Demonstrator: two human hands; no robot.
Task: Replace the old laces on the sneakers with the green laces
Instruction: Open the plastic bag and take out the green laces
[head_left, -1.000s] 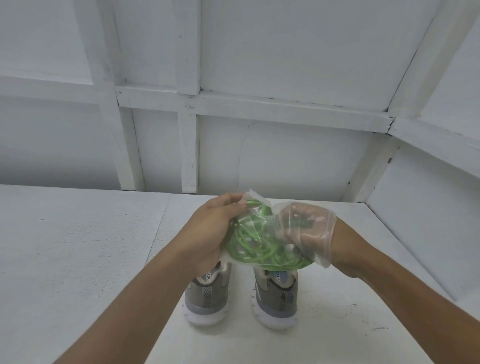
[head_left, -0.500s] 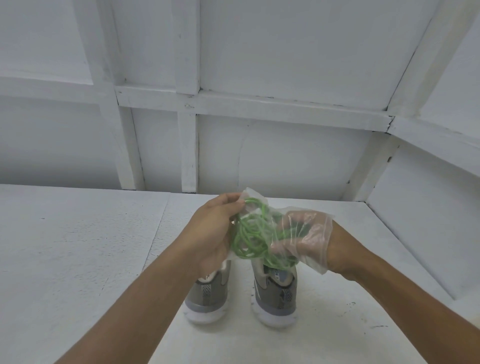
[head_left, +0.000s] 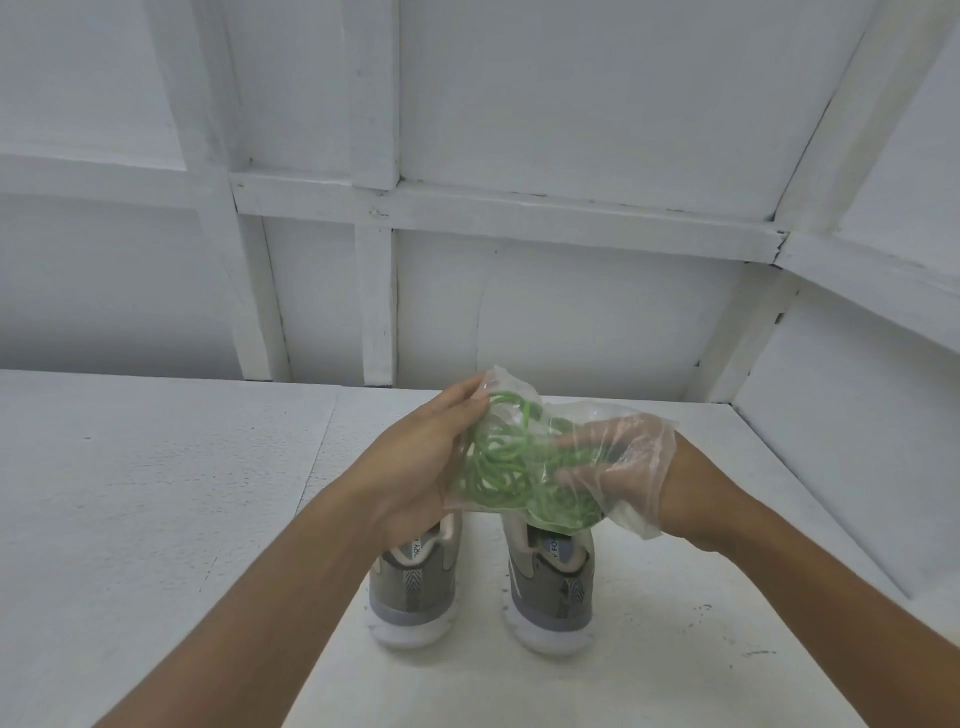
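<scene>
Your left hand (head_left: 421, 467) has the clear plastic bag (head_left: 519, 415) pinched at its top left edge, fingers curled on it. Your right hand (head_left: 623, 457) is shoved inside the bag, in among the green laces (head_left: 498, 467), but through the plastic I can't tell if it's actually got hold of them. The bag is held right above the sneakers (head_left: 415, 587), which sit side by side on the white surface (head_left: 156, 519).

A white painted tabletop (head_left: 156, 493) fills the lower view, with a thin seam (head_left: 318, 457) running front to back and dark specks (head_left: 705, 608) toward its right side. Behind the tabletop rises a white panelled wall (head_left: 571, 104), crossed by a horizontal rail (head_left: 519, 213) and upright battens (head_left: 377, 312). A side wall (head_left: 857, 441) closes the tabletop's right edge. The light is soft and even.
</scene>
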